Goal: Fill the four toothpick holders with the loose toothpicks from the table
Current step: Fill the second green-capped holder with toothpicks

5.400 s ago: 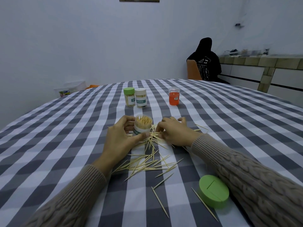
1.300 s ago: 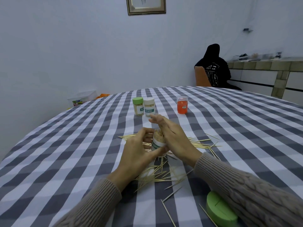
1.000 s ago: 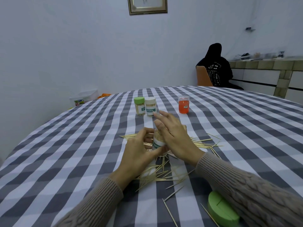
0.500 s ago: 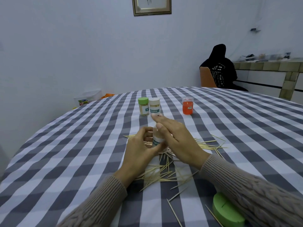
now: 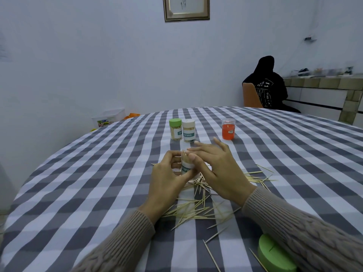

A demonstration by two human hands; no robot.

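The left hand (image 5: 167, 185) grips the jar (image 5: 187, 168), standing straight up near the bench (image 5: 78, 173) middle; right hand (image 5: 218, 169) fingers spread flat over its top

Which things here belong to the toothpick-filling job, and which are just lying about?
Job: held holder, left hand, right hand, loose toothpicks, green-lidded holder, white-lidded holder, orange holder, green lid.
Lying about: picture frame, plastic box.

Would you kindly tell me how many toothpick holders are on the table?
4: green-lidded holder and cream-lidded holder side by side at the back, orange holder to their right, open holder held in left hand.
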